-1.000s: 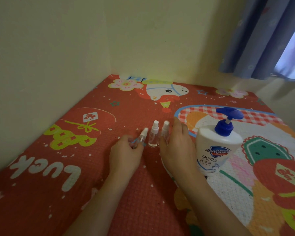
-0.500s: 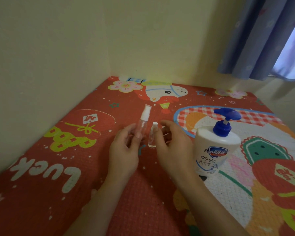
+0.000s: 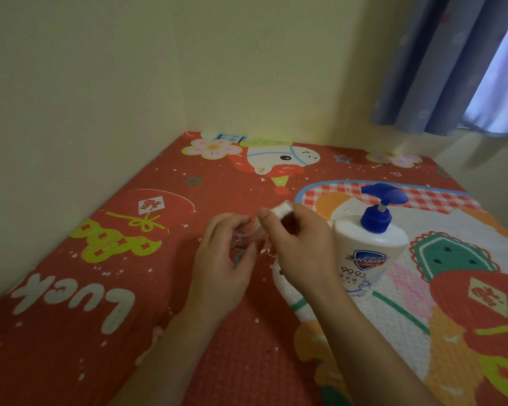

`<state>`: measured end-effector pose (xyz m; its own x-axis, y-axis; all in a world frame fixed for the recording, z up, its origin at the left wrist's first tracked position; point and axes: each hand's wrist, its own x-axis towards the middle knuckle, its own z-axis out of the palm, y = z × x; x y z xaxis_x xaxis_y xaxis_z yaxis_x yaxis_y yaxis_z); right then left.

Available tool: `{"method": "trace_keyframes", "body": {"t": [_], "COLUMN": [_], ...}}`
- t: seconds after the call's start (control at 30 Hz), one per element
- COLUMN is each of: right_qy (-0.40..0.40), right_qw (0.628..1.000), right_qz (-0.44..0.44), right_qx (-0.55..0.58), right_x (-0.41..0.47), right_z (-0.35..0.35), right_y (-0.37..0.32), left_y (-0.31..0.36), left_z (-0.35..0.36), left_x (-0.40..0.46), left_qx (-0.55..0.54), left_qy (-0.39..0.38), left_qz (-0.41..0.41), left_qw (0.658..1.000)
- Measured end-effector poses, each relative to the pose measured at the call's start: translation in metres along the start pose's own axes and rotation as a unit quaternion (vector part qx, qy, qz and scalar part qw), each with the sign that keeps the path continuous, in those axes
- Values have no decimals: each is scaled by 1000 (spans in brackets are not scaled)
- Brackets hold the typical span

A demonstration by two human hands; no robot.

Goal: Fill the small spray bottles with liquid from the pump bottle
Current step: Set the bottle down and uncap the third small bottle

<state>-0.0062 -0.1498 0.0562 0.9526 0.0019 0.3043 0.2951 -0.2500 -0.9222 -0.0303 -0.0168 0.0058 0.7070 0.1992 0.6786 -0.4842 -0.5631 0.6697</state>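
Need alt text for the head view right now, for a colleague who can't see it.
Two hands meet over a red cartoon-print mat: the left hand holds a small clear spray bottle while the right hand pinches its white cap. A white pump bottle with a blue pump stands upright just right of them.

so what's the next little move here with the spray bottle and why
Probably twist the white spray cap off. The right hand pinches that cap while the left hand grips the clear small bottle below it, and the pump bottle stands untouched beside them, so the bottle likely needs opening before filling.
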Motion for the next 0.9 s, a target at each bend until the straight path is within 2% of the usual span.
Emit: {"method": "trace_keyframes", "body": {"t": [0.1, 0.23, 0.43, 0.6, 0.9], "right_qy": [-27, -46, -81, -88, -180], "right_qw": [1000, 999, 996, 994, 978], "right_qz": [-8, 8, 10, -8, -50], "right_qx": [1, 13, -31, -58, -93], "right_x": [-1, 1, 3, 2, 4], "right_z": [1, -6, -11, -13, -33], "right_y": [-1, -4, -5, -5, -16], "left_y": [2, -1, -3, -3, 0], "left_z": [-2, -7, -12, -17, -20], "left_x": [1, 2, 7, 8, 9], "left_qx": [34, 76, 110, 116, 96], "left_qy": [2, -3, -14, -38, -47], "left_qz": [-5, 35, 87, 84, 75], "left_qw": [999, 997, 990, 989, 991]}}
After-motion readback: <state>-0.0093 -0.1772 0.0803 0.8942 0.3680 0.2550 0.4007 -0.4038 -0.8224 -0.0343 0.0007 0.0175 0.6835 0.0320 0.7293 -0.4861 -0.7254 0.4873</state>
